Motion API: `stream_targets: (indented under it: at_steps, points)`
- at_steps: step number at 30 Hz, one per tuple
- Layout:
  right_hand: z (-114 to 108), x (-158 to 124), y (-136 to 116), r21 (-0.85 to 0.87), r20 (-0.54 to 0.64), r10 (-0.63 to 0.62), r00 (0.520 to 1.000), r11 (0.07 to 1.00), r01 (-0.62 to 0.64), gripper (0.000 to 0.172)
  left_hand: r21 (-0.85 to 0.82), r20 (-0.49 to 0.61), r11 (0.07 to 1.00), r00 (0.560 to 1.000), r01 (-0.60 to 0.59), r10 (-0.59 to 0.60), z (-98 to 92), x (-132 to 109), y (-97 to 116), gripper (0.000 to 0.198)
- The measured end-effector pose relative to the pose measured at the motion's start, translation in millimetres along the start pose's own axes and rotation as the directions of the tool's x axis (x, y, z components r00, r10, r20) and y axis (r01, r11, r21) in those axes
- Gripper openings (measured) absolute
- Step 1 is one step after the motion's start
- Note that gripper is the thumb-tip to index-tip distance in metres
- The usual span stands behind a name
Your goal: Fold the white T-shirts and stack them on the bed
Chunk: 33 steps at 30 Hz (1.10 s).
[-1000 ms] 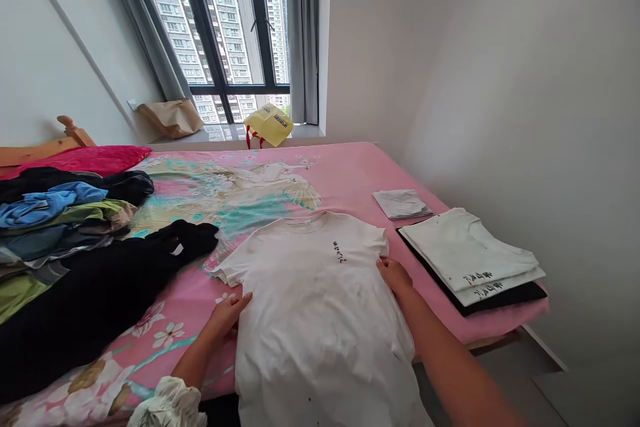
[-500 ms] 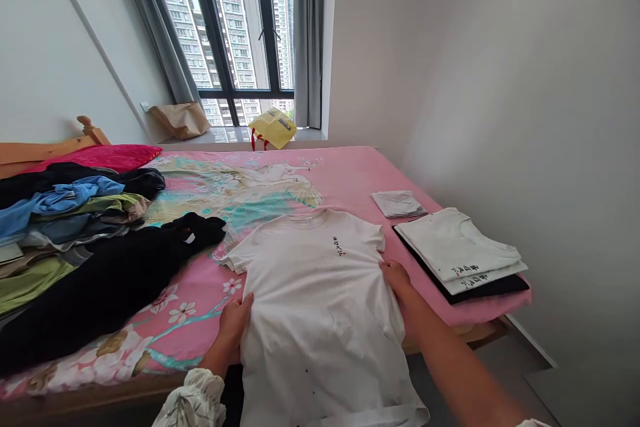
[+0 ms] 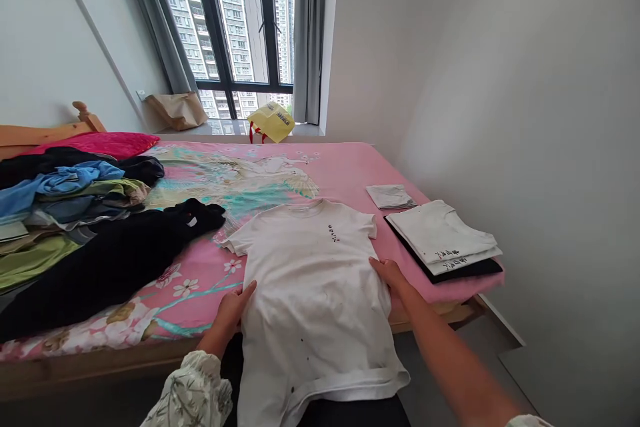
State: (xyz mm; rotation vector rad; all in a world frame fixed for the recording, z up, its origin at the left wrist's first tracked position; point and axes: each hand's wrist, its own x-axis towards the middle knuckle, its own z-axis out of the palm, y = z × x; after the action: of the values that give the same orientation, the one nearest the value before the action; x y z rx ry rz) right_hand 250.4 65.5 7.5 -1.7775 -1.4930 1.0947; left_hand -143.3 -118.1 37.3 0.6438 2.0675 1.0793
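A white T-shirt (image 3: 310,280) with small dark lettering on its chest lies spread face up, its collar on the bed and its hem hanging over the near edge. On its left side seam, my left hand (image 3: 231,312) is closed, thumb on top and fingers tucked under the cloth. Opposite, my right hand (image 3: 390,273) pinches the other side seam below the sleeve. To the right rests a stack of folded shirts (image 3: 445,237), white ones over a black one. Behind it lies a small folded light-coloured cloth (image 3: 390,196).
A heap of mixed clothes (image 3: 65,193) and a black garment (image 3: 115,263) cover the bed's left part. Pink floral bedding (image 3: 345,163) spreads beneath. On the windowsill sit a brown paper bag (image 3: 177,111) and a yellow bag (image 3: 273,122). A wall (image 3: 500,113) stands on the right.
The shirt's hem has swung up and outward, showing something black beneath it. My hands keep their hold on the side seams, and the view has shifted slightly.
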Motion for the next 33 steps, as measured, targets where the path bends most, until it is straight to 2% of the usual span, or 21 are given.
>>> stream_targets:
  at_steps: [3, 8, 12, 17, 20, 22, 26, 28, 31, 33]
  points:
    - [-6, -21, 14, 0.09, 0.066, 0.036, 0.997, 0.995, -0.042, 0.037, -0.086, 0.122, 0.992, 0.989, 0.096, -0.086, -2.0, -21, -22, 0.036]
    - [-18, -47, 32, 0.216, 0.131, 0.092, 0.987, 0.969, -0.119, 0.041, -0.236, 0.154, 0.953, 0.976, 0.19, -0.156, -1.5, -50, -54, 0.033]
    - [-25, -60, 34, 0.259, 0.217, 0.115, 0.969, 0.951, -0.171, 0.038, -0.325, 0.178, 0.926, 0.974, 0.192, -0.14, 0.7, -58, -55, 0.028]
    - [-37, -81, 40, 0.291, 0.217, 0.155, 0.964, 0.932, -0.215, 0.032, -0.402, 0.153, 0.9, 0.982, 0.166, -0.113, -5.6, -65, -53, 0.024]
    - [-43, -100, 46, 0.299, 0.304, 0.14, 0.942, 0.925, -0.234, 0.035, -0.391, 0.235, 0.9, 0.966, 0.193, -0.105, -10.1, -76, -56, 0.026]
    - [-45, -112, 50, 0.297, 0.347, 0.121, 0.93, 0.926, -0.231, 0.037, -0.368, 0.265, 0.908, 0.959, 0.2, -0.103, -13.9, -84, -59, 0.027]
    - [-48, -132, 60, 0.338, 0.314, 0.046, 0.948, 0.928, -0.157, 0.032, -0.347, 0.22, 0.921, 0.97, 0.18, -0.107, -24.9, -96, -65, 0.023]
    - [-49, -139, 65, 0.362, 0.328, 0.013, 0.945, 0.922, -0.138, 0.031, -0.319, 0.267, 0.928, 0.958, 0.193, -0.108, -30.1, -98, -71, 0.024]
    - [-49, -149, 77, 0.401, 0.425, -0.001, 0.905, 0.897, -0.187, 0.031, -0.312, 0.399, 0.925, 0.914, 0.215, -0.078, -35.0, -98, -85, 0.029]
    - [-49, -156, 85, 0.435, 0.457, -0.009, 0.89, 0.875, -0.215, 0.032, -0.359, 0.396, 0.91, 0.917, 0.207, -0.052, -35.9, -98, -96, 0.03]
